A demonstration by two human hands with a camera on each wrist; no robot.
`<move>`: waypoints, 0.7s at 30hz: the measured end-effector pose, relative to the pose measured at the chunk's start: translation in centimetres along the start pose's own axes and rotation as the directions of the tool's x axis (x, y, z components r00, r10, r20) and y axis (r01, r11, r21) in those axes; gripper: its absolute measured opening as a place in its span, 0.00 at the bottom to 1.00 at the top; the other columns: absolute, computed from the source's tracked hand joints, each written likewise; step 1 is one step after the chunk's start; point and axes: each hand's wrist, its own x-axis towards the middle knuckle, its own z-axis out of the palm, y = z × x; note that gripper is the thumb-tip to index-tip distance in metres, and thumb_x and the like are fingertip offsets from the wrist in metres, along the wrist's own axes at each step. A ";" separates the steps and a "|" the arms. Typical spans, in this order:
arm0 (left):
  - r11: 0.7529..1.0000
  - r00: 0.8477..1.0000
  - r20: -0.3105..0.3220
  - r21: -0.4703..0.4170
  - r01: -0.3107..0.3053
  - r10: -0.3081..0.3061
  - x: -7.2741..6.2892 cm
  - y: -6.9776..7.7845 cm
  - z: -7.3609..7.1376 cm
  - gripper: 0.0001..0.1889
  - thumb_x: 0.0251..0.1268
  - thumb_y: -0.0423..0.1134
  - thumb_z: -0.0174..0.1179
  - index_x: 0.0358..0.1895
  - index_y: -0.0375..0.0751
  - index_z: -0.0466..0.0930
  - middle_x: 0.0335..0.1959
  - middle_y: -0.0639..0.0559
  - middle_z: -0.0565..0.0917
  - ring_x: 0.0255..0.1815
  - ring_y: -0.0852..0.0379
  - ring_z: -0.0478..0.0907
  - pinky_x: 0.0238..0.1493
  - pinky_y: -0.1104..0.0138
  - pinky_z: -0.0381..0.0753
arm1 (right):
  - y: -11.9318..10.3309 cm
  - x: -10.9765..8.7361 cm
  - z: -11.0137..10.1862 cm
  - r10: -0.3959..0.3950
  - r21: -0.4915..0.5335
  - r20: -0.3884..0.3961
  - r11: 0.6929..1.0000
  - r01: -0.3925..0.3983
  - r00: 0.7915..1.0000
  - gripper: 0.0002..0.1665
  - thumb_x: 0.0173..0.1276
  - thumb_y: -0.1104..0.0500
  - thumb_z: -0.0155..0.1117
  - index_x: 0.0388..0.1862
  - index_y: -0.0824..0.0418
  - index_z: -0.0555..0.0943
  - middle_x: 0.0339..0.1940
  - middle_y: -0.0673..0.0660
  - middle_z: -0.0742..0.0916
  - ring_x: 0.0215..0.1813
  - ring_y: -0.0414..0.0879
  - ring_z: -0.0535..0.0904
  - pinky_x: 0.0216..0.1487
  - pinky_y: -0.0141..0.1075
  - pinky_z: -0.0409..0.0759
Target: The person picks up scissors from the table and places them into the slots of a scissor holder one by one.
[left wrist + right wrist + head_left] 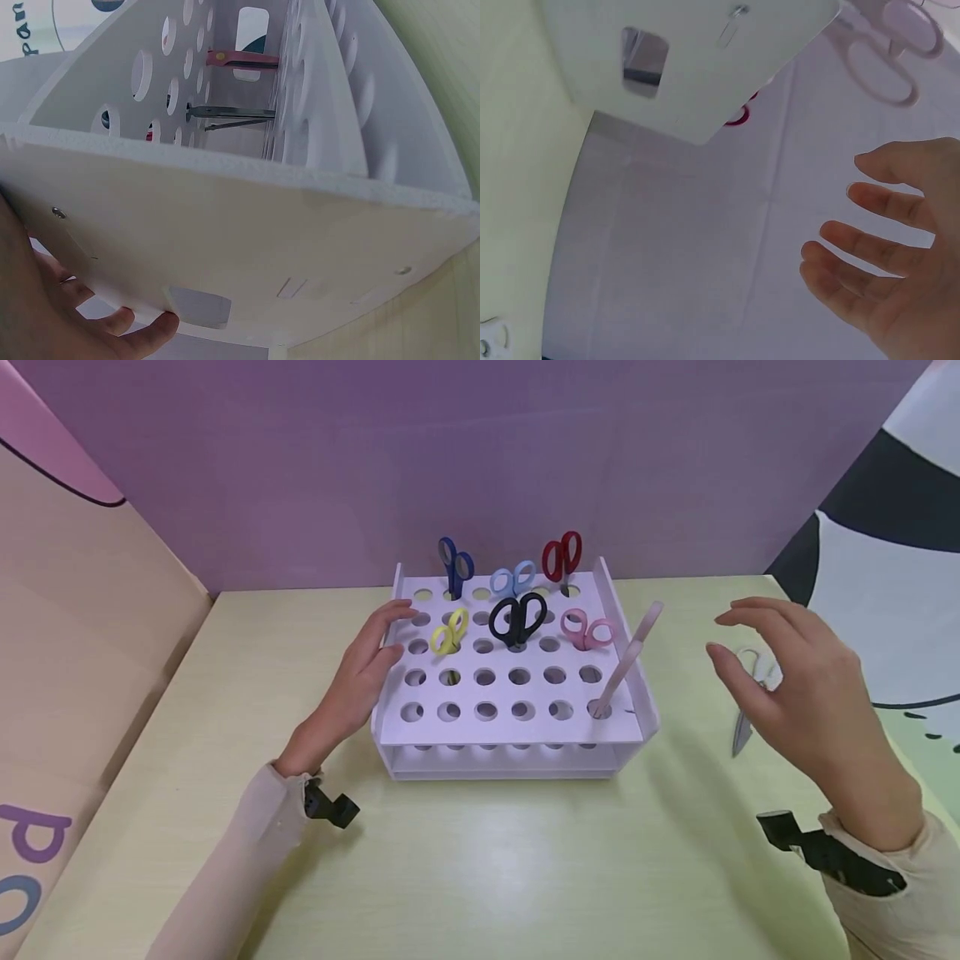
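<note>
A white rack [504, 693] with rows of round holes stands on the table. My left hand [352, 672] grips its left side wall; thumb and forefinger reach over the top edge, other fingers touch the outer face. Upright in the holes are dark blue scissors [455, 564], light blue scissors [513, 579], red scissors [562, 557], yellow scissors [450, 632], black scissors [517, 620] and pink scissors [587, 630]. Pale pink scissors [628, 657] lean in the front right hole. My right hand [806, 693] hangs empty, thumb and fingers spread, overlapping scissors with pale handles [742, 735].
A purple wall [480, 468] rises behind the table [495, 860]. Printed panels [892, 602] close in the right side, and a beige panel [75, 652] the left. Through the rack's side, blades [232, 112] hang below the upper board.
</note>
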 end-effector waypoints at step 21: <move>1.000 1.000 0.004 -0.006 0.005 -0.005 0.0 0.0 0.0 0.23 0.73 0.33 0.41 0.69 0.42 0.68 0.76 0.51 0.62 0.79 0.56 0.51 0.78 0.51 0.48 | 10.2 0.3 0.7 0.436 -0.155 0.189 0.898 -0.412 0.880 0.24 0.74 0.57 0.53 0.62 0.72 0.73 0.58 0.79 0.76 0.54 0.74 0.72 0.56 0.67 0.62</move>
